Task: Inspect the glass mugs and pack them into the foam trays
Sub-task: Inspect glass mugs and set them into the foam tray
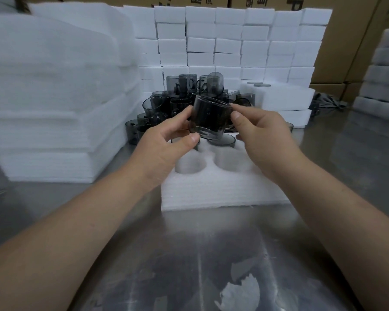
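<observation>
Steel bench (211, 254) bearing a foam tray (222, 191), its near sockets vacant, and a heap of mugs (164, 104) behind; one mug (211, 118), dark, translucent and tilted, pinched above the tray by left hand (164, 142) and right hand (263, 135); step judged inspection, next needing upright lowering into a vacant socket.

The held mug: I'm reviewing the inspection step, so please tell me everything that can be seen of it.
The held mug is smoky dark grey, see-through glass. It is a short cylinder, tilted and lifted above the foam tray without touching it. The left hand pinches its left side, thumb near the lower edge. The right hand pinches its upper right edge. Its handle cannot be made out, and no chip or crack shows.
</observation>
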`<state>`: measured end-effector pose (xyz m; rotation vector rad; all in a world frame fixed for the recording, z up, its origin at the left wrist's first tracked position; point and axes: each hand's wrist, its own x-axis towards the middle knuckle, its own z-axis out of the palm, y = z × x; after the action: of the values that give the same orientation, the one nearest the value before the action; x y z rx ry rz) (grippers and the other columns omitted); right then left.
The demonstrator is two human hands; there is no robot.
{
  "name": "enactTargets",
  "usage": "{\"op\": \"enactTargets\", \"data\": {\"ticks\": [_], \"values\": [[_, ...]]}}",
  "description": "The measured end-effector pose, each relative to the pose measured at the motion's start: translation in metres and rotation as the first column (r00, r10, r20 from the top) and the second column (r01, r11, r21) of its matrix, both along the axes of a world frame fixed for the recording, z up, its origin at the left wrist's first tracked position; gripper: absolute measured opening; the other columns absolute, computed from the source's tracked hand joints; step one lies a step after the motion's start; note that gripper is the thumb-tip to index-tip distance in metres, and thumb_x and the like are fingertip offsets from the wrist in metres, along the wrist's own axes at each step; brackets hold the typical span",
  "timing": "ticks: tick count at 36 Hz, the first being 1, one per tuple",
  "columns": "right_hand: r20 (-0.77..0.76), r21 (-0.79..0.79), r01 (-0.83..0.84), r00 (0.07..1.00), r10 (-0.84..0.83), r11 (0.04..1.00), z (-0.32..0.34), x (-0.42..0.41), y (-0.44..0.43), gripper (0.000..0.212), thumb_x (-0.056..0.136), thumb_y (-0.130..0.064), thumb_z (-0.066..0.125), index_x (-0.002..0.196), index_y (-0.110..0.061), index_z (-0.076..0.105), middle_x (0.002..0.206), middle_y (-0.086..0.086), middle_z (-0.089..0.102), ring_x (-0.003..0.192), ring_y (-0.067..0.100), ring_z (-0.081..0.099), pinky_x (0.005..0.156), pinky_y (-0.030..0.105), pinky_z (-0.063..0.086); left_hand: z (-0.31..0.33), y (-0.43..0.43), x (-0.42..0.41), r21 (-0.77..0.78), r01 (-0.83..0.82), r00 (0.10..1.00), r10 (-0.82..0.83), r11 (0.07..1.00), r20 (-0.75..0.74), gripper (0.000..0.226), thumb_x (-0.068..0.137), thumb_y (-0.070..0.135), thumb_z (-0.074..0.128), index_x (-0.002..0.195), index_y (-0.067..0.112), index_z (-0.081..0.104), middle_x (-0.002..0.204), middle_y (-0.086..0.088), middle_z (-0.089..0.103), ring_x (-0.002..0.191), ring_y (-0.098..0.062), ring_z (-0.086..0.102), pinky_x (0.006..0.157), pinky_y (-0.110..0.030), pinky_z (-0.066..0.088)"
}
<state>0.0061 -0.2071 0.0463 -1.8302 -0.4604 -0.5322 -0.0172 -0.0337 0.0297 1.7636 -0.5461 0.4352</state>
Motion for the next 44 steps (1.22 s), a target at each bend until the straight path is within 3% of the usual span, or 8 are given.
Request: {"op": "enactTargets", "data": {"ticks": [4, 10, 14, 19, 24, 28, 36, 44], "values": [[-0.064, -0.059, -0.080, 0.995, 0.076, 0.995, 0.000, -0.002, 0.001, 0.036, 0.091, -0.029, 0.050, 0.127, -0.028, 0.057, 0.107, -0.017, 0.064, 0.105, 0.008, 0.058, 0.098, 0.039, 0.044, 0.000, 0.001, 0.001, 0.036, -0.001, 1.000, 0.001, 0.999, -0.005, 0.058, 0.086, 0.009, 0.060, 0.133, 0.034, 0.037, 0.122, -0.001, 0.057, 0.110, -0.008, 0.054, 0.107, -0.031, 0.035], [-0.058, 0.022, -0.248, 0.967, 0.249, 0.968, 0.002, -0.005, -0.001, 0.031, 0.072, -0.041, 0.060, 0.102, -0.034, 0.061, 0.088, -0.019, 0.066, 0.078, -0.006, 0.061, 0.062, 0.011, 0.045, 0.000, 0.000, -0.001, 0.136, 0.039, 0.999, -0.039, 0.990, -0.006, 0.047, 0.074, 0.031, 0.057, 0.112, 0.054, 0.045, 0.120, 0.024, 0.054, 0.111, 0.002, 0.052, 0.093, -0.012, 0.040], [-0.075, 0.095, -0.248, 0.964, 0.255, 0.964, 0.002, -0.002, -0.001, 0.042, 0.064, -0.041, 0.069, 0.103, -0.029, 0.057, 0.096, -0.011, 0.066, 0.082, -0.001, 0.065, 0.060, 0.011, 0.045, 0.004, 0.002, -0.005, 0.246, 0.078, 0.997, -0.078, 0.966, -0.011, 0.047, 0.074, 0.034, 0.058, 0.113, 0.057, 0.045, 0.124, 0.035, 0.044, 0.109, 0.019, 0.046, 0.086, 0.002, 0.033], [-0.097, 0.165, -0.231, 0.964, 0.249, 0.959, 0.002, -0.003, -0.001, 0.037, 0.072, -0.022, 0.078, 0.101, -0.021, 0.055, 0.093, -0.003, 0.067, 0.073, 0.002, 0.067, 0.057, 0.012, 0.047, 0.006, 0.001, -0.008, 0.319, 0.108, 0.993, -0.114, 0.942, 0.002, 0.048, 0.073, 0.032, 0.061, 0.113, 0.054, 0.048, 0.124, 0.037, 0.042, 0.119, 0.019, 0.037, 0.096, 0.001, 0.027], [-0.142, 0.151, -0.213, 0.962, 0.234, 0.965, 0.004, -0.004, -0.003, 0.037, 0.069, -0.033, 0.071, 0.101, -0.022, 0.056, 0.094, -0.004, 0.068, 0.082, 0.011, 0.069, 0.064, 0.022, 0.052, 0.007, 0.000, -0.011, 0.287, 0.068, 0.997, -0.071, 0.956, -0.001, 0.050, 0.064, 0.051, 0.057, 0.112, 0.059, 0.046, 0.121, 0.029, 0.052, 0.111, 0.005, 0.053, 0.097, -0.014, 0.038], [-0.200, 0.306, -0.258, 0.923, 0.327, 0.916, 0.008, -0.005, -0.004, 0.043, 0.072, -0.034, 0.063, 0.110, -0.014, 0.056, 0.093, 0.002, 0.069, 0.073, 0.021, 0.071, 0.060, 0.025, 0.052, 0.006, 0.001, -0.010, 0.290, 0.033, 0.999, -0.027, 0.956, -0.023, 0.050, 0.071, 0.040, 0.057, 0.111, 0.064, 0.039, 0.114, 0.032, 0.054, 0.107, 0.008, 0.053, 0.089, -0.016, 0.038], [-0.278, 0.600, -0.214, 0.848, 0.452, 0.771, 0.012, -0.001, -0.009, 0.022, 0.088, -0.035, 0.052, 0.091, -0.015, 0.060, 0.065, 0.005, 0.067, 0.055, 0.022, 0.066, 0.049, 0.023, 0.051, 0.006, -0.001, -0.010, 0.283, 0.034, 0.999, -0.021, 0.959, -0.048, 0.046, 0.073, 0.036, 0.051, 0.112, 0.057, 0.040, 0.115, 0.023, 0.054, 0.108, 0.006, 0.053, 0.095, -0.017, 0.039], [-0.360, 0.719, -0.118, 0.780, 0.512, 0.685, 0.014, 0.001, -0.015, 0.051, 0.086, -0.046, 0.049, 0.110, -0.002, 0.058, 0.092, 0.018, 0.063, 0.054, 0.020, 0.065, 0.051, 0.021, 0.052, 0.005, -0.002, -0.008, 0.265, 0.033, 0.998, -0.016, 0.964, -0.063, 0.041, 0.072, 0.034, 0.050, 0.109, 0.051, 0.044, 0.115, 0.018, 0.056, 0.111, -0.001, 0.053, 0.096, -0.017, 0.040]]}}
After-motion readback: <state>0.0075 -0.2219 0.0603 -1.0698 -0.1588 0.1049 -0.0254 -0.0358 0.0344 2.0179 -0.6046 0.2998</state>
